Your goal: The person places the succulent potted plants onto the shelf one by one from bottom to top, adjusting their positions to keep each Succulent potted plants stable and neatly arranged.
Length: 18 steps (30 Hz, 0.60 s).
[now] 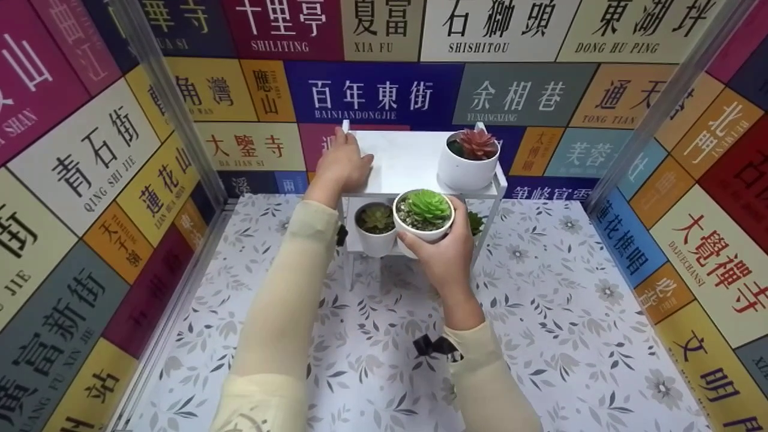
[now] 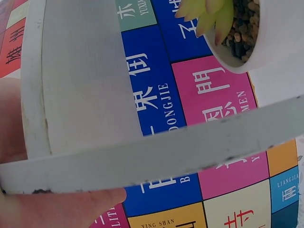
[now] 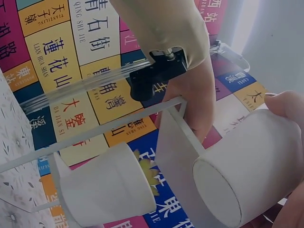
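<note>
My right hand (image 1: pixel 444 249) grips a white pot with a bright green succulent (image 1: pixel 425 205) in front of the shelf's upper board. In the right wrist view this pot (image 3: pixel 251 164) is tilted, its underside showing. My left hand (image 1: pixel 345 162) holds the left end of the white two-tier plant shelf (image 1: pixel 399 156); in the left wrist view a finger (image 2: pixel 71 206) and another part of the hand lie on either side of its frame. A white pot with a red succulent (image 1: pixel 471 161) stands on the top board's right end. Below, a pot with a dark green succulent (image 1: pixel 376 229) stands at the left.
Another green plant (image 1: pixel 476 223) shows on the lower tier, partly hidden behind the right hand. A leaf-patterned cloth (image 1: pixel 552 336) covers the table. Panels of coloured signs (image 1: pixel 372 93) enclose the back and both sides, with clear corner posts (image 1: pixel 174 102).
</note>
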{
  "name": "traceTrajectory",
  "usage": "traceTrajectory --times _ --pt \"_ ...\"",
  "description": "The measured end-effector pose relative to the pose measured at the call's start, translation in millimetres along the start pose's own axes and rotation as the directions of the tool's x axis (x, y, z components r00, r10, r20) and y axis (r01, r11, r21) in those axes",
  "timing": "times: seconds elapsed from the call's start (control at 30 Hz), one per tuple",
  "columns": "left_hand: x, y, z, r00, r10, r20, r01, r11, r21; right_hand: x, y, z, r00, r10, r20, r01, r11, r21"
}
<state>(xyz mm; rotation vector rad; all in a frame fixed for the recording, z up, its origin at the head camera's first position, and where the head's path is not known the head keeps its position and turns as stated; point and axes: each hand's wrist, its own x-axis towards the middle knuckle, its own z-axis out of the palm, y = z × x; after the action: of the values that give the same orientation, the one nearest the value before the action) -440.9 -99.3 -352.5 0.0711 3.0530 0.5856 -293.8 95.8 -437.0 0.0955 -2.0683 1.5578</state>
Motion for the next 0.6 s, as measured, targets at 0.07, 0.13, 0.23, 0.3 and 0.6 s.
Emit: traceTrajectory --times 0.07,0.13,0.23,0.3,0.6 --pt "0.0 0.3 0.3 1.000 -0.004 0.002 0.004 1.000 0.002 2 -2 -2.2 1.000 -0.003 -0.007 0.002 1.000 -0.015" --pt "0.1 -0.3 0.2 1.000 -0.007 0.006 0.007 1.000 0.000 5 -4 -3.3 1.000 -0.004 -0.011 0.003 1.000 -0.016" --pt "0.0 -1.7 0.3 1.000 -0.013 0.013 0.013 1.000 -0.002 9 -7 -3.4 1.000 0.001 -0.014 -0.001 1.000 -0.005" --pt "0.2 -2.0 1.2 1.000 -0.014 0.014 0.014 1.000 -0.002 11 -8 -3.4 1.000 0.004 -0.017 -0.004 1.000 0.016" --pt "-0.8 -1.3 0.6 1.000 -0.012 -0.002 0.012 0.999 -0.030 20 -19 0.4 0.998 -0.018 -0.053 0.022 0.996 0.085"
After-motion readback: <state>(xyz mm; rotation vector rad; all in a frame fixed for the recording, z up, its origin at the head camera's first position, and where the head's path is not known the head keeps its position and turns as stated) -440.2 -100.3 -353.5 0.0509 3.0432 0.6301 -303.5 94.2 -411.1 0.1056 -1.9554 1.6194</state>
